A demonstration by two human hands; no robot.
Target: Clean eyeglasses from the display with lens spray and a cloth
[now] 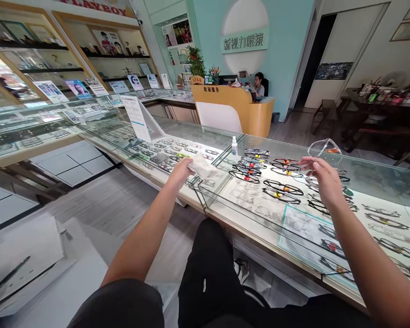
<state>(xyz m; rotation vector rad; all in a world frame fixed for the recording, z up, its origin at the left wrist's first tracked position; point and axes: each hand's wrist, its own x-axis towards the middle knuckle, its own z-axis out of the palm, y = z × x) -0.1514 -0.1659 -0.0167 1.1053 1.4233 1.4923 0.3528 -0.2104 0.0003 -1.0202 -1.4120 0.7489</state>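
Note:
My left hand is closed on a whitish cloth, held just over the glass counter. Off to the right, my right hand pinches a pair of clear-framed glasses and holds it raised above the counter top. A small white bottle stands upright on the glass between the two hands. Beside my right hand are several dark-framed glasses with red and yellow tags, on or under the glass; which of these I cannot tell.
The glass display counter runs across in front of me. A white sign stands on it at the left. Papers with a pen lie at lower left. A person sits behind the wooden service desk.

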